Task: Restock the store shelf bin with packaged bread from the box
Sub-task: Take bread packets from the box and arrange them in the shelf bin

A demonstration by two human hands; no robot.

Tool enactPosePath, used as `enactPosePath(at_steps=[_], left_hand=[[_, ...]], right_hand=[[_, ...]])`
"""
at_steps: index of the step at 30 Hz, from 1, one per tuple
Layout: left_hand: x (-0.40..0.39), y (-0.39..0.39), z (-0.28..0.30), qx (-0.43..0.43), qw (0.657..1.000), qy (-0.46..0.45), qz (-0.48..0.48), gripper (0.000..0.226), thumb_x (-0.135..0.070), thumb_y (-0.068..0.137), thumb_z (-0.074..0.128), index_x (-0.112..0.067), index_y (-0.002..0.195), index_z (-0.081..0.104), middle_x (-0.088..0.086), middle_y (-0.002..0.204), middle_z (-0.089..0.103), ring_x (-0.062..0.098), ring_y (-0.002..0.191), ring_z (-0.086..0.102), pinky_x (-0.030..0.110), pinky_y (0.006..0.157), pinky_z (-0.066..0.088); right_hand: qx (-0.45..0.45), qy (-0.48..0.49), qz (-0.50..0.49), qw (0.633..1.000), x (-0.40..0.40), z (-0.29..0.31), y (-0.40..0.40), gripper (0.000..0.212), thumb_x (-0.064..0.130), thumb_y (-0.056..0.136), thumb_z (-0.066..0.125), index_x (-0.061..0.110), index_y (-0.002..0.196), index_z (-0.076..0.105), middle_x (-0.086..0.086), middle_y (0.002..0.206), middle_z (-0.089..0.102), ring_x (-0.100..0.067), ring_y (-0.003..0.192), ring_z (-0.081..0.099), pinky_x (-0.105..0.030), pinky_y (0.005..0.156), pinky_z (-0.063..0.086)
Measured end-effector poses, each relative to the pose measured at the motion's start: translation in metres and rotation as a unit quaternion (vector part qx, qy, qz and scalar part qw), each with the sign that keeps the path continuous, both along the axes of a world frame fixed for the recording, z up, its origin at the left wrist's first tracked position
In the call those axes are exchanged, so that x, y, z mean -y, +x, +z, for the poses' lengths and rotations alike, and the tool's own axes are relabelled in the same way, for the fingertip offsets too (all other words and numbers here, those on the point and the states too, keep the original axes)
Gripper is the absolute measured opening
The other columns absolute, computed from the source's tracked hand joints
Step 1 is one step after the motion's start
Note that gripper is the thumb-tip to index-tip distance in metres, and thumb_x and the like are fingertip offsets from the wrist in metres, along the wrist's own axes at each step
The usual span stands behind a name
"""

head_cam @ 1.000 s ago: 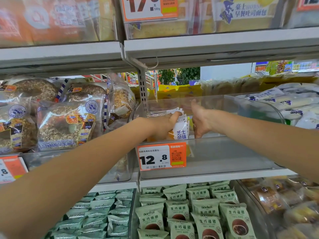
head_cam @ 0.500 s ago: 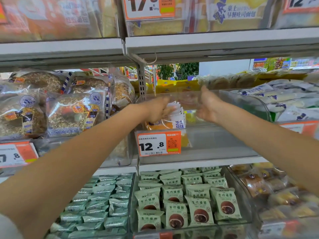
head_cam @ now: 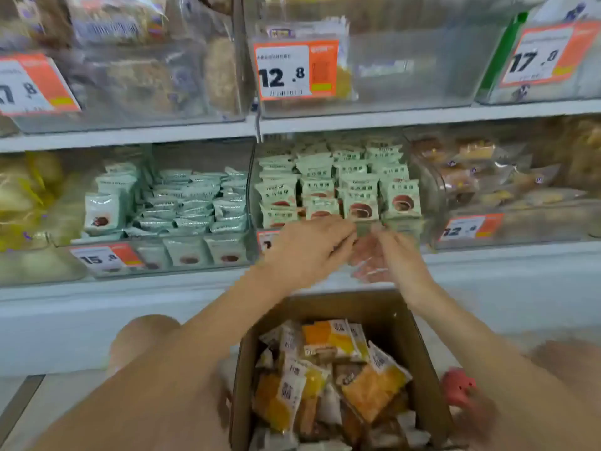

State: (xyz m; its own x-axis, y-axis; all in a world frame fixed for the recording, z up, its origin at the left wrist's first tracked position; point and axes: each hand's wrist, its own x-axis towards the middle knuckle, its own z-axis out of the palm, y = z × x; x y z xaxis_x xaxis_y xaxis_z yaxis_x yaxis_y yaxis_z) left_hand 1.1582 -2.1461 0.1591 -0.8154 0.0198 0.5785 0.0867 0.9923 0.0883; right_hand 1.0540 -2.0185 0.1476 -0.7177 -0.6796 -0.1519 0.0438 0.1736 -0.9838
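A brown cardboard box (head_cam: 426, 362) stands below me, holding several orange-and-white packaged breads (head_cam: 325, 343). The clear shelf bin (head_cam: 413, 66) with the 12.8 price tag (head_cam: 296, 71) is up at the top; a few white bread packs (head_cam: 338, 29) stand behind the tag at its left end, and the rest of the bin looks bare. My left hand (head_cam: 309, 252) and my right hand (head_cam: 393, 258) hover close together above the box's far edge, in front of the lower shelf. Both have loosely spread fingers and hold nothing. The right hand is blurred.
Bins of green snack packs (head_cam: 344, 187) and pale green packs (head_cam: 192, 203) fill the lower shelf behind my hands. Bagged round breads (head_cam: 140, 83) sit top left. A bin with a 17.8 tag (head_cam: 540, 56) is top right. My knee (head_cam: 143, 336) is left of the box, a red object (head_cam: 458, 385) to its right.
Both hands have left the 12.8 bin and dropped to just above the box. The view has tilted down, so the box shows and the bin sits at the top.
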Motion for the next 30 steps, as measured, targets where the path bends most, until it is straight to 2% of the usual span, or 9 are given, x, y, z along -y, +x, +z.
enactPosePath(at_steps=[2,4,7,10,15,20,23,26,30], left_hand=[[-0.009,0.021,-0.062,0.121,0.987,0.084,0.062,0.030,-0.029,0.098,0.035,-0.013,0.087,0.059,0.002,0.078,0.062,0.024,0.068,0.060,0.036,0.055,0.048],[-0.016,0.044,-0.120,0.221,0.953,0.152,0.139,0.023,-0.032,0.099,0.039,-0.018,0.097,0.057,-0.001,0.091,0.063,0.021,0.082,0.061,0.035,0.067,0.049],[-0.021,0.079,-0.187,0.319,0.898,0.212,0.217,0.019,-0.033,0.097,0.044,-0.020,0.105,0.055,0.000,0.101,0.063,0.021,0.091,0.061,0.035,0.072,0.050],[-0.019,0.102,-0.220,0.392,0.846,0.236,0.274,0.021,-0.024,0.094,0.045,-0.019,0.113,0.054,0.004,0.113,0.062,0.025,0.101,0.059,0.035,0.077,0.048],[-0.008,0.123,-0.227,0.404,0.816,0.285,0.301,0.026,-0.017,0.091,0.044,-0.014,0.114,0.054,0.010,0.112,0.062,0.031,0.101,0.060,0.038,0.079,0.050],[-0.005,0.127,-0.223,0.369,0.810,0.345,0.298,0.020,-0.013,0.091,0.045,-0.011,0.105,0.058,0.009,0.105,0.062,0.028,0.095,0.061,0.040,0.082,0.052],[-0.006,0.124,-0.222,0.351,0.802,0.379,0.299,0.021,-0.010,0.091,0.044,-0.015,0.105,0.060,0.006,0.107,0.061,0.024,0.092,0.060,0.038,0.080,0.052],[-0.002,0.125,-0.224,0.331,0.795,0.402,0.311,0.029,-0.005,0.091,0.039,-0.016,0.108,0.060,0.007,0.115,0.059,0.026,0.097,0.058,0.040,0.084,0.051],[0.001,0.122,-0.224,0.277,0.773,0.459,0.340,0.025,-0.011,0.099,0.036,-0.011,0.116,0.054,0.013,0.116,0.058,0.026,0.089,0.058,0.035,0.074,0.047]], right_hand=[[-0.022,0.143,0.067,0.987,-0.014,-0.064,0.012,0.035,0.029,0.101,0.041,0.010,0.086,0.065,-0.005,0.077,0.070,-0.020,0.062,0.066,-0.038,0.065,0.057],[-0.081,0.263,0.172,0.946,-0.028,-0.117,0.021,0.025,0.032,0.098,0.046,0.014,0.101,0.064,0.002,0.101,0.066,-0.019,0.081,0.066,-0.029,0.064,0.054],[-0.141,0.335,0.272,0.891,-0.036,-0.172,0.039,0.032,0.029,0.096,0.052,0.008,0.119,0.056,-0.008,0.121,0.059,-0.025,0.092,0.060,-0.013,0.058,0.044],[-0.138,0.381,0.311,0.859,-0.023,-0.204,0.066,0.042,0.035,0.093,0.056,0.011,0.127,0.049,-0.006,0.128,0.054,-0.022,0.108,0.054,-0.024,0.078,0.048],[-0.119,0.361,0.217,0.899,0.021,-0.236,0.109,0.055,0.032,0.093,0.057,0.003,0.134,0.037,-0.013,0.125,0.050,-0.029,0.119,0.048,-0.032,0.087,0.042],[-0.111,0.394,0.108,0.906,0.033,-0.246,0.122,0.018,0.017,0.094,0.056,0.000,0.099,0.061,-0.017,0.106,0.063,-0.029,0.108,0.056,-0.031,0.080,0.046],[-0.084,0.389,0.091,0.913,0.025,-0.246,0.116,0.018,0.016,0.091,0.061,0.008,0.076,0.056,-0.013,0.098,0.063,-0.030,0.103,0.060,-0.031,0.073,0.046],[-0.099,0.320,0.065,0.940,0.017,-0.232,0.110,0.008,0.014,0.094,0.054,0.010,0.087,0.052,-0.005,0.092,0.059,-0.022,0.088,0.054,-0.027,0.062,0.041],[-0.117,0.239,0.098,0.959,0.001,-0.203,0.096,0.008,0.015,0.097,0.048,0.012,0.090,0.051,-0.003,0.103,0.060,-0.016,0.091,0.058,-0.038,0.077,0.056]])
